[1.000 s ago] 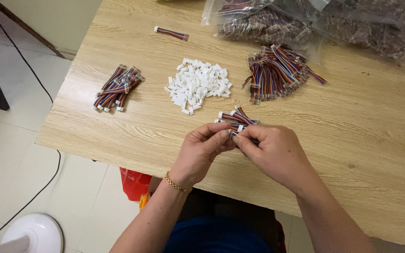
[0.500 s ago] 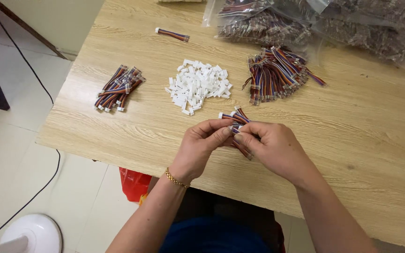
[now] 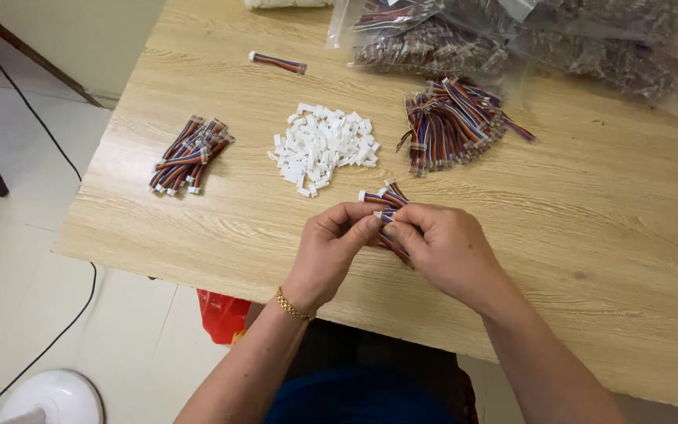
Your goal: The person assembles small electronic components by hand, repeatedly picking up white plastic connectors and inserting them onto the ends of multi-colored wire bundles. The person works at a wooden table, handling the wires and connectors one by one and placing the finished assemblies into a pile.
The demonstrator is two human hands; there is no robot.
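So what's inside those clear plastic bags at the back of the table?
The clear bags hold bunched multicoloured wire leads, blurred through the plastic; their ends and the lower layers are hidden.

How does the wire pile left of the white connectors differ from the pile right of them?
The left wire pile is smaller and lies fairly parallel; the right wire pile is bigger, fanned out and sits against the plastic bags. Both are multicoloured short wires lying untouched on the table.

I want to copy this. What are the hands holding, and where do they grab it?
Both hands pinch a small bunch of coloured wires. The left hand and right hand grip its lower part with their fingertips; the white-tipped ends stick out above.
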